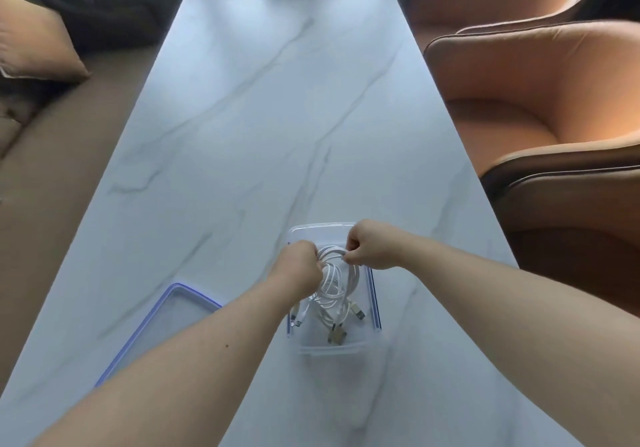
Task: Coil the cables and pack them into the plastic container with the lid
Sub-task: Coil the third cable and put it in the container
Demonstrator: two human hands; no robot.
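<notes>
On the pale marble-veined table, going left to right: the flat clear plastic lid w/ blue seal rim lies off to the left, partly under the left forearm, apart from the box. Next, the left hand, fingers curled shut around the left side of the white coiled cable. The coil hangs over the clear rectangular plastic container w/ blue side clips, its lower loops approx. down among other white cables w/ gold-tone USB plugs already lying inside. Then the right hand, thumb and fingers pinched on a strand at the coil's top right edge.

Risks, as I judge them: coil isn't tied, so letting go w/ either hand too early could let the loops spring open and spill over the rim. Loose plug ends may snag in the pile below, or stick up and block the lid from seating.
</notes>
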